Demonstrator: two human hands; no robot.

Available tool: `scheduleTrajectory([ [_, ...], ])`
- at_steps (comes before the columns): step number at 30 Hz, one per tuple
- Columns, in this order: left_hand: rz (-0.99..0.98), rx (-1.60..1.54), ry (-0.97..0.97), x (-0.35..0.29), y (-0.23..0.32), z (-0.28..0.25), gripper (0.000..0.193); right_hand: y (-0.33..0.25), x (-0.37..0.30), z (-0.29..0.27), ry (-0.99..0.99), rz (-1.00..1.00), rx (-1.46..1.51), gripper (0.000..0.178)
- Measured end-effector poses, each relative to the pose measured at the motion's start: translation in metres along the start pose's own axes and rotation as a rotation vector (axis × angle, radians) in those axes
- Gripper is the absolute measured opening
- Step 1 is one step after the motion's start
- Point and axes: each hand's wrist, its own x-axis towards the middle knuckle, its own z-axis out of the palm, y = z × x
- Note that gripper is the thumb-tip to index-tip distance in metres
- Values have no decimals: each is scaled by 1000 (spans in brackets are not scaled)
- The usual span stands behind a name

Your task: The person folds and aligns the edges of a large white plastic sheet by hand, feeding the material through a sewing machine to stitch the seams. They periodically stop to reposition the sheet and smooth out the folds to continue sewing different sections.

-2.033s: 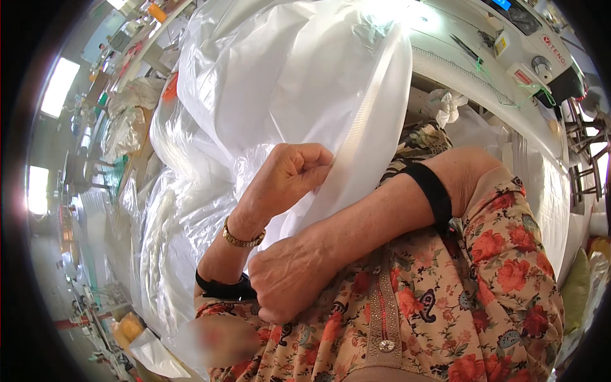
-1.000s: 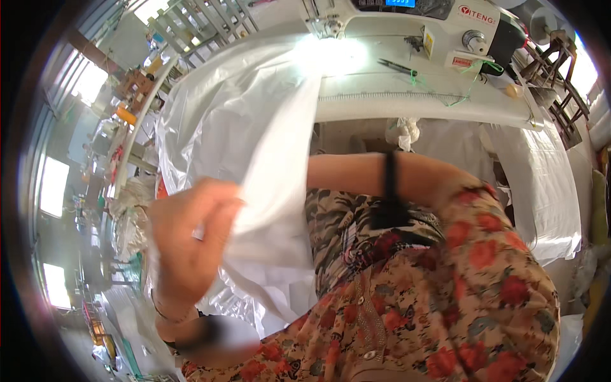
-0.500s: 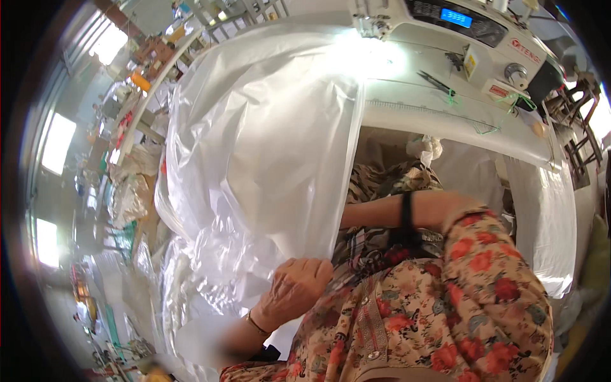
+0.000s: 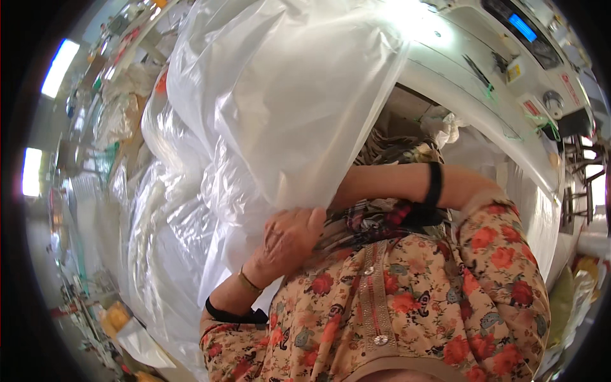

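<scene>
A large white translucent plastic sheet (image 4: 286, 114) hangs from the sewing table toward my lap. My left hand (image 4: 289, 239) is closed at its near edge, knuckles up, gripping the plastic sheet. My right forearm, with a black band on it, crosses from the right and passes behind the sheet. The right hand itself is hidden there, so its fingers cannot be seen. At the top, the far end of the sheet lies under a bright lamp beside the white sewing machine (image 4: 541, 73).
On the white sewing table (image 4: 439, 57) lies a slim dark pointed tool (image 4: 477, 71) with green thread near it. Crumpled clear plastic (image 4: 165, 223) heaps up at the left. A whitish bundle (image 4: 445, 129) sits below the table edge. Stools (image 4: 579, 172) stand at far right.
The view has tilted down and turned, so the machine now sits farther up and right. My left hand still grips the sheet's near edge; the right forearm stays behind it.
</scene>
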Motion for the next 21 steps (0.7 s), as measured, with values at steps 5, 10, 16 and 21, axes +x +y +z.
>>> scheduleTrajectory([
  [5, -352, -315, 152, -11, -5, 27, 11, -73, -8, -98, -647, 478, -164, 18],
  [10, -784, -1064, 26, -13, -14, 40, 17, -75, -30, -96, -55, 41, -366, 9],
  [16, -853, -1410, -85, -16, -18, 34, 18, -62, -31, -73, -12, -104, -359, 13],
  [21, -833, -1541, -137, -19, -20, 36, 21, -65, -32, -68, -4, -138, -374, 14],
])
